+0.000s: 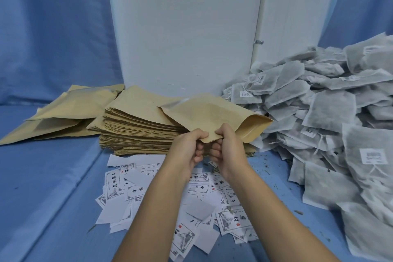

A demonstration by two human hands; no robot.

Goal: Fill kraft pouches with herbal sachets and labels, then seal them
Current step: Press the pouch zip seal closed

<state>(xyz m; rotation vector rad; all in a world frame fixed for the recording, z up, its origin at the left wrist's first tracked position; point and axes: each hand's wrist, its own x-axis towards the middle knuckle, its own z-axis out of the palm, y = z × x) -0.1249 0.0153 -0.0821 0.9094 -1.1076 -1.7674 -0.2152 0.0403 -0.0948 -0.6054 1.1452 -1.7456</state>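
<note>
pouch (209,112) edge pinched tight in the grip of left hand (188,148) and right hand (228,151).

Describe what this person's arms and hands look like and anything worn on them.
The left hand and right hand are bare: no gloves, and no ring, watch or bracelet shows. The left forearm and right forearm are uncovered down to the bottom edge of the picture, with no sleeve in view.

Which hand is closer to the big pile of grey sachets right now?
Right. The right hand pinches the kraft pouch at its near edge, on the side toward the sachet pile; the left hand pinches the same edge just beside it, farther from the pile.
</note>
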